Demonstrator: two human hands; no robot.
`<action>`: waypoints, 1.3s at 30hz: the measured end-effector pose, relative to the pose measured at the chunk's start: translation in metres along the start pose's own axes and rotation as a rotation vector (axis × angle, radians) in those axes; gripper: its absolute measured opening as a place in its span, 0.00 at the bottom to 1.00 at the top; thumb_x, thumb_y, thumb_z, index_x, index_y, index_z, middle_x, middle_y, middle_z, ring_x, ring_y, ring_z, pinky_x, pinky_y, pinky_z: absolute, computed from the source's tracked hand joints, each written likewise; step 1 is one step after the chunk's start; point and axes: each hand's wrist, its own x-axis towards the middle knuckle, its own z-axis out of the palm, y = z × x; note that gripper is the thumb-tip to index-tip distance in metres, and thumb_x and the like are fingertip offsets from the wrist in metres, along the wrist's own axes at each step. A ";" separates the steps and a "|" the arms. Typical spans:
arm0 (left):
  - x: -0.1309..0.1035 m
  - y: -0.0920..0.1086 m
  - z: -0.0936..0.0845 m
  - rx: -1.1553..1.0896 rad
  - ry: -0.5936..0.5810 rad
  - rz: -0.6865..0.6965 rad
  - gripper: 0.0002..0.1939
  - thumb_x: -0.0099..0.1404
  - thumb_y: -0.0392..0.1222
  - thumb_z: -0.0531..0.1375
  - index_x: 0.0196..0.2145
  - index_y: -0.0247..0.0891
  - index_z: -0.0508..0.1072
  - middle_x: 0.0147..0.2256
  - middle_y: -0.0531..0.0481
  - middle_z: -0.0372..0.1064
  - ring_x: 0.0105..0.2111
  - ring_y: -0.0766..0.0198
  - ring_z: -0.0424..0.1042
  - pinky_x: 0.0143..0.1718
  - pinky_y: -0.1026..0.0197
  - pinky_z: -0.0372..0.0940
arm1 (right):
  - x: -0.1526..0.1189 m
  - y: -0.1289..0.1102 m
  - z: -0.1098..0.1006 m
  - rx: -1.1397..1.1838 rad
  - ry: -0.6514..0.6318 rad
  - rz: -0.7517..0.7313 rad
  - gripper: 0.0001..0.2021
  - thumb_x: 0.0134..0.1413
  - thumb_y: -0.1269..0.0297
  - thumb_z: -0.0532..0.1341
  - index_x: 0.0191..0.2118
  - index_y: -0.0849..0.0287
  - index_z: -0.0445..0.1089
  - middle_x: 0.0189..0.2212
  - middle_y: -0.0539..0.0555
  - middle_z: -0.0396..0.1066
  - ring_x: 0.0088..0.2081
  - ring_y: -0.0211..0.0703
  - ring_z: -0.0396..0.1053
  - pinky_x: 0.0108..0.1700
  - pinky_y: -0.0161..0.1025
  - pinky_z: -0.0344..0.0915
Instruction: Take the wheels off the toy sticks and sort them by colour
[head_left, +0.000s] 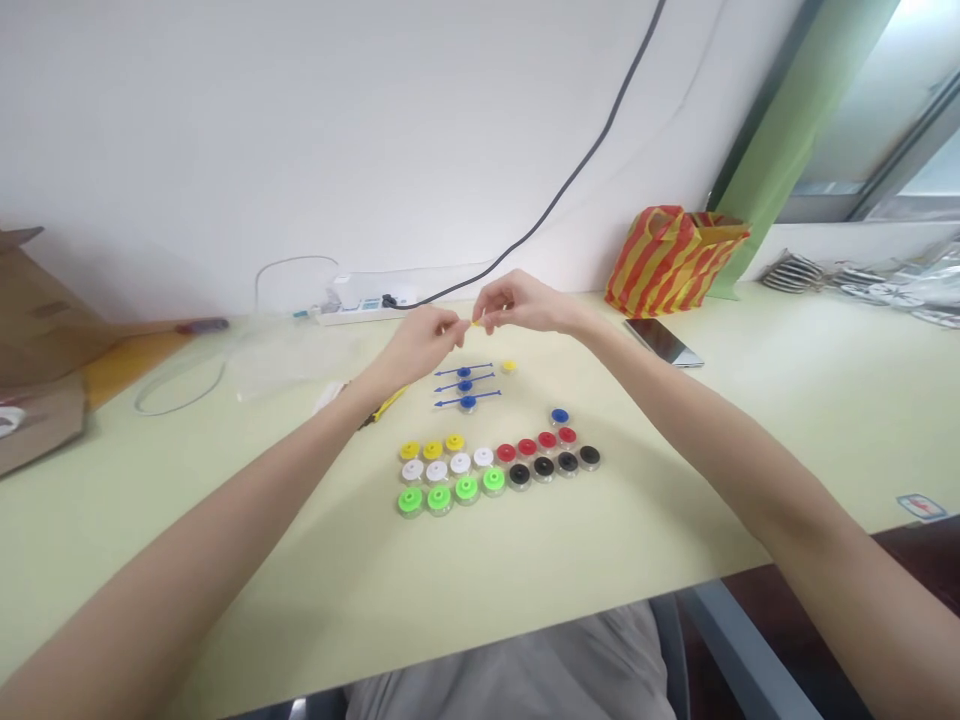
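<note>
My left hand [429, 340] and my right hand [516, 301] meet above the far part of the table, fingertips pinched together on a small yellow piece [475, 323] between them. Just in front of them lie three blue arrows on blue round pieces [465, 386], one behind another. A yellow round piece [509, 367] sits to their right. Nearer stand rows of round pieces with clear bases: yellow [433, 450], white [436, 470], red [527, 447], black [544, 467] and green [466, 488]. One blue round piece [559, 415] is behind the reds.
A yellow-handled tool [388, 403] lies beside my left forearm. Behind are a power strip [367, 310] and a black cable [559, 190]. At right are a phone [664, 342] and a striped bag [671, 262]; at left, a cardboard box [49, 310].
</note>
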 end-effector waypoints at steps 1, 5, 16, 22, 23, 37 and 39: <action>0.008 0.002 0.005 -0.066 -0.049 -0.057 0.21 0.70 0.51 0.55 0.25 0.37 0.76 0.24 0.48 0.70 0.26 0.61 0.65 0.32 0.56 0.59 | -0.003 0.007 -0.003 0.004 0.004 0.036 0.07 0.58 0.68 0.67 0.41 0.63 0.78 0.30 0.55 0.81 0.35 0.42 0.76 0.39 0.36 0.68; 0.027 -0.002 0.024 -0.179 -0.162 -0.189 0.17 0.61 0.52 0.61 0.28 0.35 0.81 0.23 0.50 0.68 0.23 0.65 0.59 0.26 0.58 0.52 | -0.010 0.034 -0.005 0.020 -0.078 0.201 0.07 0.55 0.68 0.67 0.39 0.64 0.80 0.29 0.55 0.81 0.32 0.40 0.74 0.35 0.36 0.67; 0.042 -0.036 0.052 -0.231 -0.225 -0.168 0.18 0.57 0.53 0.66 0.34 0.34 0.84 0.33 0.45 0.80 0.32 0.59 0.72 0.36 0.58 0.64 | -0.024 0.072 -0.008 0.226 -0.257 0.473 0.10 0.52 0.60 0.74 0.33 0.62 0.80 0.29 0.53 0.77 0.31 0.36 0.69 0.35 0.34 0.64; 0.044 -0.037 0.055 -0.266 -0.259 -0.146 0.15 0.57 0.51 0.66 0.32 0.34 0.83 0.33 0.44 0.81 0.33 0.58 0.75 0.36 0.58 0.67 | -0.028 0.079 -0.006 0.339 -0.332 0.538 0.13 0.49 0.57 0.77 0.34 0.62 0.80 0.29 0.54 0.77 0.32 0.37 0.69 0.32 0.33 0.60; 0.044 -0.037 0.056 -0.275 -0.271 -0.155 0.15 0.57 0.50 0.66 0.31 0.34 0.83 0.33 0.44 0.82 0.32 0.57 0.76 0.35 0.58 0.67 | -0.028 0.079 -0.006 0.338 -0.340 0.545 0.14 0.49 0.57 0.77 0.35 0.62 0.80 0.29 0.54 0.77 0.32 0.37 0.69 0.32 0.33 0.60; 0.039 -0.031 0.067 -0.333 -0.201 -0.192 0.13 0.56 0.40 0.65 0.39 0.33 0.80 0.28 0.45 0.79 0.29 0.58 0.78 0.31 0.62 0.67 | -0.027 0.082 -0.005 0.325 -0.353 0.605 0.13 0.49 0.58 0.77 0.34 0.63 0.81 0.29 0.55 0.77 0.31 0.36 0.69 0.31 0.33 0.59; 0.039 -0.032 0.068 -0.330 -0.208 -0.187 0.13 0.55 0.40 0.65 0.38 0.33 0.80 0.27 0.45 0.79 0.28 0.59 0.77 0.30 0.62 0.66 | -0.027 0.081 -0.005 0.321 -0.361 0.613 0.14 0.49 0.57 0.78 0.34 0.63 0.81 0.30 0.55 0.77 0.32 0.36 0.69 0.31 0.33 0.60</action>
